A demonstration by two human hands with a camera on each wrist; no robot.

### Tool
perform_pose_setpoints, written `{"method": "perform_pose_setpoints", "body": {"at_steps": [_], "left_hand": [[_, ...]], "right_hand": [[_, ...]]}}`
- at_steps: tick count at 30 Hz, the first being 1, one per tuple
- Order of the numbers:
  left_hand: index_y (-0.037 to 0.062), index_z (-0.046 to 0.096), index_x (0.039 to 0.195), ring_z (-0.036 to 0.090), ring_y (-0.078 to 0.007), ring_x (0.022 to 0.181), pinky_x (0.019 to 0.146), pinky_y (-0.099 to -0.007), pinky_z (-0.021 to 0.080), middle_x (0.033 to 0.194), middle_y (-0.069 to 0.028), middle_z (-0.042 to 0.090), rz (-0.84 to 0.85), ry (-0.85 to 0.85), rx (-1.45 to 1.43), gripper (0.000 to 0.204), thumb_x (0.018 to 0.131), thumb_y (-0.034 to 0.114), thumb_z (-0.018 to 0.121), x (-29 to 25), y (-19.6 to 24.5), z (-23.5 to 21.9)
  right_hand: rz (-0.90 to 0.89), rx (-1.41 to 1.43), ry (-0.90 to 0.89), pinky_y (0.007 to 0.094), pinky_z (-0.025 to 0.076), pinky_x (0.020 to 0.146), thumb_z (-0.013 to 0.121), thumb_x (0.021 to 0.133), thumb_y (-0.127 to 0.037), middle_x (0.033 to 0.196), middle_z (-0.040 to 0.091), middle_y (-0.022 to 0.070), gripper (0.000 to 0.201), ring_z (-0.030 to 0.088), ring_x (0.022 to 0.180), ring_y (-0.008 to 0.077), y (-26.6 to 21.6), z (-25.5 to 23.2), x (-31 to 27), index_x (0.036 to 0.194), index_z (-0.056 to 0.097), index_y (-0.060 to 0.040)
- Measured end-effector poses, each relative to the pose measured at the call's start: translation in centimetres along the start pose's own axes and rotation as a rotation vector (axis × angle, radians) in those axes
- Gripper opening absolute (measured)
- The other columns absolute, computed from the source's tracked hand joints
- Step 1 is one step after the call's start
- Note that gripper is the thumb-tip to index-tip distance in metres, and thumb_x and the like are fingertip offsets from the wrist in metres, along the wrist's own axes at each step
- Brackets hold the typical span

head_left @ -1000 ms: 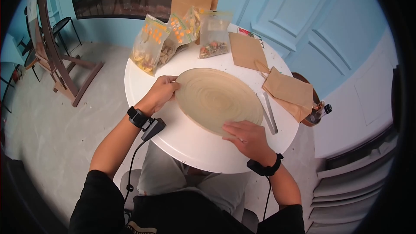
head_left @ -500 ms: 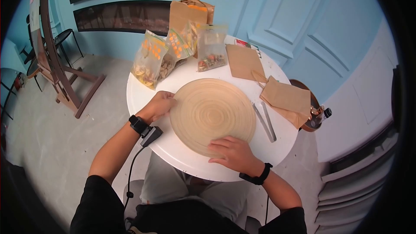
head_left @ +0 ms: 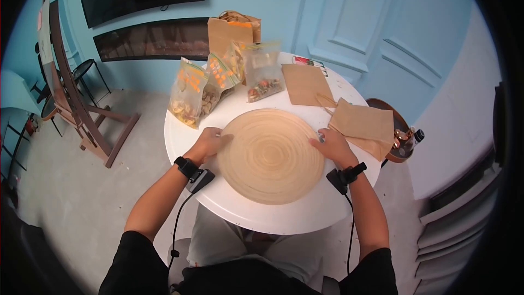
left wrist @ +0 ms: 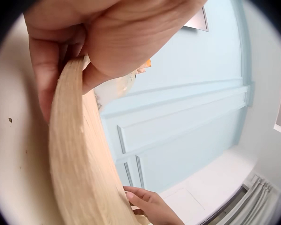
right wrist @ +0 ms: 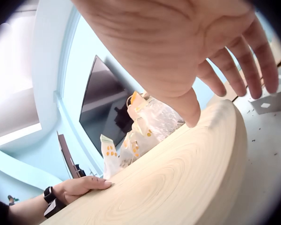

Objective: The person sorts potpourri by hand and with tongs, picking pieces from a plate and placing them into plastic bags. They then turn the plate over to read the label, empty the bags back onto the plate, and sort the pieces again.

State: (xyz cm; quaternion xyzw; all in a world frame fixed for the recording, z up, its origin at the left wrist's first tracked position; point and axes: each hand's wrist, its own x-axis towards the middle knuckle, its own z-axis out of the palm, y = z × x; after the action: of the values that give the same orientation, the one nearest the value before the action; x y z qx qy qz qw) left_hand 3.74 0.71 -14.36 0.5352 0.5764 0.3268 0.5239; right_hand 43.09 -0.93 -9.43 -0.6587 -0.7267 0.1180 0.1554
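A round wooden plate with pale ring-shaped grain lies before me, over the white table. At its left edge my left hand pinches the rim; in the left wrist view the thumb is on the upper face and the fingers are on the outer side of the thick edge. My right hand is at the right edge. The right wrist view shows its thumb close over the plate's face, the other fingers extended past the rim. Metal tongs, mostly hidden by that hand in the head view, lie beneath those fingers.
Several zip bags of dried pieces stand at the back left, before an upright brown paper bag. Flat brown paper bags lie at the right. Beyond the table edge, a round brown tray holds a bottle.
The plate went from tilted to lying flatter. My right hand has left its front edge and moved up to the right edge. My left hand stays at the left rim.
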Motion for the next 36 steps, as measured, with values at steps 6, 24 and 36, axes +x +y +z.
{"method": "perform_pose_setpoints", "body": {"at_steps": [6, 24, 36], "left_hand": [[-0.0124, 0.066, 0.111, 0.067, -0.0168, 0.069, 0.058, -0.0284, 0.053, 0.091, -0.0136, 0.072, 0.032, 0.027, -0.048, 0.036, 0.093, 0.018, 0.071, 0.2, 1.1, 0.3], [-0.0028, 0.057, 0.132, 0.067, -0.0268, 0.101, 0.083, -0.0380, 0.057, 0.118, -0.0204, 0.066, 0.257, 0.697, 0.440, 0.062, 0.085, 0.032, 0.078, -1.2, 3.7, -7.7], [0.0062, 0.038, 0.153, 0.056, -0.0391, 0.118, 0.104, -0.0456, 0.043, 0.129, -0.0245, 0.059, 0.240, 0.814, 0.630, 0.072, 0.097, 0.045, 0.059, 4.9, -2.9, -8.8]], "right_hand": [[0.221, 0.262, -0.239, 0.0436, 0.056, 0.085, 0.072, 0.085, -0.042, 0.097, 0.074, 0.0218, 0.050, 0.072, 0.093, 0.0341, -0.5, 0.0, 1.6, 0.102, 0.071, 0.0054], [-0.201, 0.802, -0.379, 0.0279, 0.051, 0.074, 0.070, 0.096, -0.028, 0.087, 0.071, 0.0086, 0.039, 0.065, 0.080, 0.0134, -3.2, -0.8, -0.4, 0.119, 0.067, 0.0025], [-0.226, 0.969, -0.194, 0.0245, 0.048, 0.068, 0.068, 0.097, -0.023, 0.080, 0.067, 0.0017, 0.026, 0.061, 0.075, 0.0084, -1.1, 0.9, -0.9, 0.107, 0.071, 0.0010]]}}
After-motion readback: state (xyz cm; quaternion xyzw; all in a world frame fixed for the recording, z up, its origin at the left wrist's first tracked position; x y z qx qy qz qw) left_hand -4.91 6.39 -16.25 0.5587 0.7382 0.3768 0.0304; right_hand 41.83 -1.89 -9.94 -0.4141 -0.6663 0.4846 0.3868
